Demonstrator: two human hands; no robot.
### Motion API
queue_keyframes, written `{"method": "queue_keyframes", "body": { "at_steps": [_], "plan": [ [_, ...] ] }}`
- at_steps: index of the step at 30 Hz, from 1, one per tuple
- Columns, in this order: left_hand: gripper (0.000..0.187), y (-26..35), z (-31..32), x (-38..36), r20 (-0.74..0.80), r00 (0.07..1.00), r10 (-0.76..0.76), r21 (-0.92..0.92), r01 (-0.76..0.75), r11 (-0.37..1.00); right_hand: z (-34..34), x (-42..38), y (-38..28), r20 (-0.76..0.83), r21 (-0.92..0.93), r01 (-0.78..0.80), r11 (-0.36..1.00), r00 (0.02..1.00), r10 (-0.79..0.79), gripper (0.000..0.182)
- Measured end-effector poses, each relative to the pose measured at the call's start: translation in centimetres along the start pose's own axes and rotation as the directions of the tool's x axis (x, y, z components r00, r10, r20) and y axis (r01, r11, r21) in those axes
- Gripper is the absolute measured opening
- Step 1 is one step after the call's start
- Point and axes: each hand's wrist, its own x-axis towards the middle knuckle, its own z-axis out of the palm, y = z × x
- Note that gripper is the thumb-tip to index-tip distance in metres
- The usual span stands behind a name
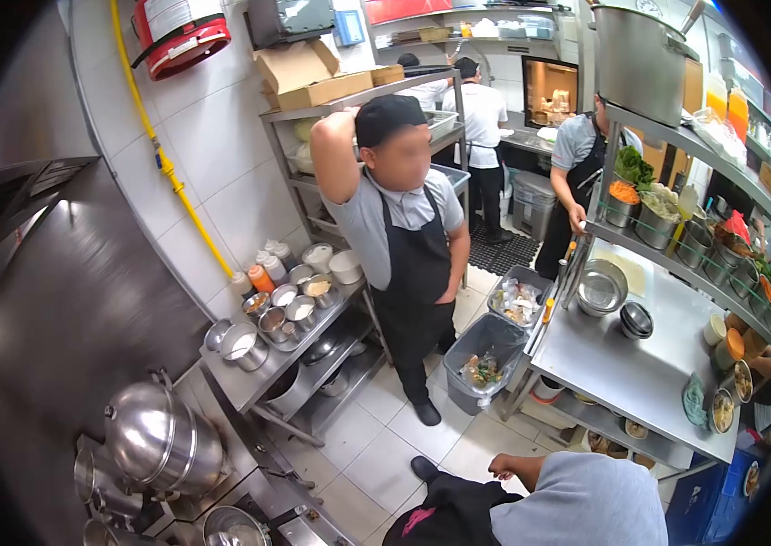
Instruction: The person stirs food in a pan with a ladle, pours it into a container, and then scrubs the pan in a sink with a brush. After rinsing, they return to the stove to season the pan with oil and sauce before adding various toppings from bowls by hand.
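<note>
Neither of my own hands shows in the head view. At the bottom edge, a person in a grey shirt (585,500) and dark apron is seen from above with the head out of frame. That person's hand (501,467) is beside the torso, over the tiled floor; what it holds, if anything, I cannot make out. Facing this way, another person in a black cap and black apron (417,250) stands with one arm raised behind the head and the other hand at the apron's side.
Steel bowls and sauce bottles crowd a side table (238,380). Two grey bins (485,332) stand beside a steel counter (576,350). A domed steamer pot (162,437) is at lower left. Vegetable containers line a shelf (640,238). More people work at the back.
</note>
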Motion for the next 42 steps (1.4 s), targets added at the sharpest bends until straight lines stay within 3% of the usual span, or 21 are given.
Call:
{"method": "queue_keyframes", "body": {
  "at_steps": [1, 2, 4, 5, 7, 12, 14, 16, 18, 19, 22, 26, 27, 30, 32, 35, 36, 39, 40, 41, 42],
  "plan": [
    [0.019, -0.1, -0.3, -0.2, -0.016, 1.0, 0.005, -0.014, -0.005, 1.0, 0.3, 0.9, 0.2, -0.084, 0.229, -0.112, 0.967, 0.987, 0.134, 0.014],
    [0.019, 0.0, -0.3, -0.1, -0.028, 1.0, 0.012, -0.027, -0.013, 1.0, 0.1, 1.9, 0.5, -0.062, 0.141, -0.094, 0.986, 0.993, 0.103, 0.013],
    [0.019, 0.8, -0.4, 0.6, -0.036, 0.999, 0.025, -0.026, -0.026, 0.999, 0.0, 2.0, -0.9, -0.095, 0.398, -0.144, 0.906, 0.976, 0.197, 0.013],
    [0.019, 1.2, -0.4, 1.0, -0.034, 0.999, 0.029, -0.019, -0.03, 0.999, 0.0, 2.2, -1.5, -0.091, 0.41, -0.14, 0.901, 0.977, 0.193, 0.013],
    [0.019, 1.8, 0.2, 1.5, -0.028, 0.999, 0.03, -0.01, -0.031, 0.999, -0.3, 3.4, -1.8, -0.082, 0.29, 0.014, 0.957, 0.997, 0.011, 0.015],
    [0.018, 2.7, 1.7, 1.7, -0.044, 0.999, 0.029, -0.029, -0.03, 0.999, -0.8, 0.1, -4.6, -0.179, 0.376, 0.035, 0.926, 0.983, 0.036, 0.022],
    [0.018, 2.4, 1.4, 1.4, -0.065, 0.998, 0.026, -0.045, -0.029, 0.999, -0.7, 1.6, -3.1, -0.034, 0.422, -0.044, 0.905, 0.997, 0.064, 0.021],
    [0.018, 3.0, 1.1, 0.1, -0.088, 0.996, 0.019, -0.05, -0.024, 0.998, 1.3, 6.3, 1.0, -0.045, 0.315, 0.038, 0.949, 0.999, -0.025, 0.021],
    [0.018, 3.3, 1.5, -0.3, -0.103, 0.995, 0.017, -0.062, -0.023, 0.998, 1.0, 6.8, 1.4, 0.01, 0.126, -0.091, 0.988, 0.996, 0.09, 0.018],
    [0.018, 3.1, 1.5, -0.1, -0.109, 0.994, 0.015, -0.068, -0.022, 0.997, 1.1, 5.7, 0.9, -0.034, 0.241, -0.178, 0.954, 0.981, 0.191, 0.015],
    [0.019, 2.9, 2.3, 0.6, -0.124, 0.992, 0.012, -0.093, -0.024, 0.995, 0.4, 3.5, -0.5, -0.035, 0.322, -0.18, 0.929, 0.979, 0.202, 0.012],
    [0.019, 2.3, 3.7, 1.6, -0.132, 0.991, 0.001, -0.12, -0.017, 0.993, -0.6, 2.5, -2.5, -0.075, 0.225, -0.066, 0.972, 0.994, 0.085, 0.014],
    [0.019, 2.4, 4.1, 1.5, -0.134, 0.991, -0.003, -0.124, -0.013, 0.992, -0.8, 1.7, -3.6, -0.074, 0.337, -0.084, 0.938, 0.991, 0.115, 0.016],
    [0.019, 2.5, 5.3, 2.0, -0.142, 0.99, -0.01, -0.142, -0.01, 0.99, -1.3, 1.0, -5.3, -0.088, 0.379, -0.008, 0.925, 0.995, 0.045, 0.025],
    [0.02, 2.2, 5.8, 1.6, -0.155, 0.988, -0.023, -0.159, -0.002, 0.987, -0.8, 4.2, -3.9, -0.076, 0.33, -0.002, 0.944, 0.997, 0.029, 0.013],
    [0.02, 1.1, 6.4, -1.0, -0.204, 0.977, -0.063, -0.199, 0.022, 0.98, -0.1, 14.4, 2.0, -0.046, 0.029, 0.189, 0.981, 0.981, -0.188, 0.01],
    [0.02, -0.1, 6.2, -2.4, -0.231, 0.969, -0.086, -0.219, 0.034, 0.975, -0.9, 14.4, 3.1, -0.025, 0.003, 0.183, 0.983, 0.983, -0.182, 0.01],
    [0.021, -5.2, 1.6, -9.2, -0.378, 0.907, -0.184, -0.285, 0.076, 0.956, -0.9, 15.1, 5.0, -0.03, -0.076, 0.42, 0.904, 0.906, -0.423, 0.013],
    [0.021, -7.7, -0.7, -12.4, -0.443, 0.867, -0.227, -0.317, 0.086, 0.945, -1.7, 3.7, -3.8, -0.045, 0.249, -0.122, 0.961, 0.99, 0.137, 0.017],
    [0.021, -10.3, -2.9, -16.4, -0.514, 0.813, -0.274, -0.352, 0.091, 0.931, -1.9, 1.0, -5.3, -0.077, 0.321, -0.126, 0.939, 0.984, 0.158, 0.019],
    [0.026, -10.7, -2.6, -16.7, -0.389, 0.854, -0.345, -0.464, 0.142, 0.875, -2.1, 3.3, -2.4, -0.031, 0.192, 0.096, 0.977, 0.995, -0.092, 0.018]
  ]
}}
